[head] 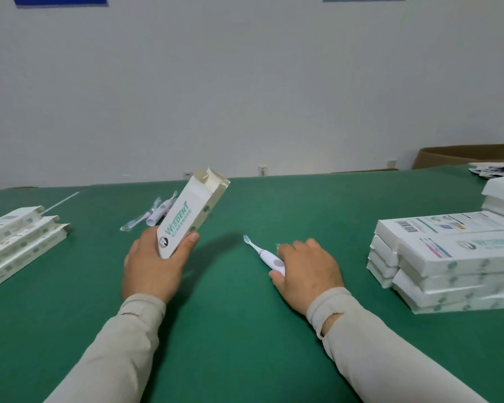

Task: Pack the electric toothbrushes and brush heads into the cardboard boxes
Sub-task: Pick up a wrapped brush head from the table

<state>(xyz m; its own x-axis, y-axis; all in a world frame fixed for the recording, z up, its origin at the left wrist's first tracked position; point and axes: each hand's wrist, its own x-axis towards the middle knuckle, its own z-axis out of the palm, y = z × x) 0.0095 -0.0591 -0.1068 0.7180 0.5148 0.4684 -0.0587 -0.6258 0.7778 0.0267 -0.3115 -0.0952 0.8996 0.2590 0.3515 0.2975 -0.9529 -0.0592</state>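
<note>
The left hand point(153, 264) holds a white cardboard box point(191, 216) by its lower end, thumb on the side panel and fingers curled behind, so the box rises out of the grip tilted up and to the right with its top flaps open. The right hand point(306, 270) rests low on the green worktop point(245, 330), its fingers curled over the base of a white electric toothbrush point(264, 255); the handle runs out of the grip toward the upper left, and the bristle head points away, lying on the worktop between the two hands. Behind the held box lie more toothbrushes and brush heads point(154, 215) in a loose cluster. Flat open boxes point(18, 242) are stacked at the left edge, and stacks of closed boxes point(448, 260) stand to the right of the right hand, well apart from it.
</note>
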